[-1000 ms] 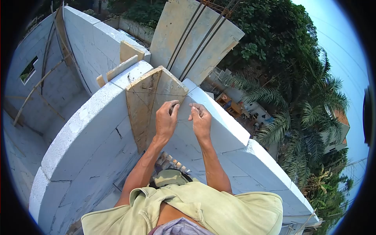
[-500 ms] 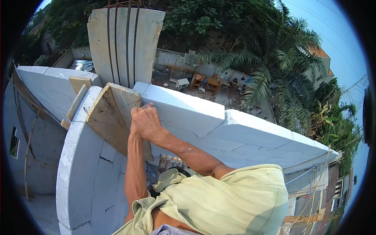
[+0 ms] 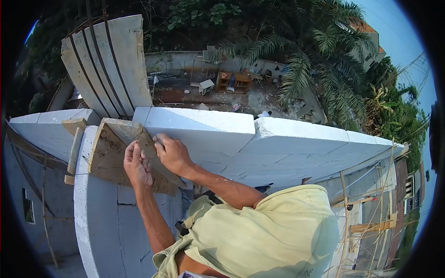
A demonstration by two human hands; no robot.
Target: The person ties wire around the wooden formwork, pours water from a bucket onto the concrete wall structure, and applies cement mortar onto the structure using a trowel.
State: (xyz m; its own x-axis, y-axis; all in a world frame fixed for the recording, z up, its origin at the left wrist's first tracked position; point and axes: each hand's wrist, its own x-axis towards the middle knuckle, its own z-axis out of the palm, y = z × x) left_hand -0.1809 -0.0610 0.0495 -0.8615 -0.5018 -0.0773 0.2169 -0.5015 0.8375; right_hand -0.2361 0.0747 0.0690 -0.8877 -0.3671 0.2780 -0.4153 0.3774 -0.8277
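My left hand [image 3: 138,167] is raised in front of a wooden formwork board [image 3: 111,150], its thumb and fingers pinched on a thin wire [image 3: 140,135]. The wire crosses the boards at the end of the white block wall. My right hand [image 3: 174,155] is close on the right, by the edge of a second board [image 3: 123,129], with fingers curled and thumb and forefinger together. What its fingertips hold, if anything, is too small to make out. The two hands are slightly apart.
White block walls [image 3: 199,127] run right and towards me. Steel bars [image 3: 99,60] stand against a tall panel [image 3: 132,60] behind the boards. Small wood pieces [image 3: 75,150] sit on the left. Far below lies a yard with a wooden cabinet [image 3: 241,83]; bamboo scaffolding [image 3: 345,222] stands at right.
My hands were together at the board's edge and have separated, the left moving left and down. The view has shifted, with the tall panel now further left.
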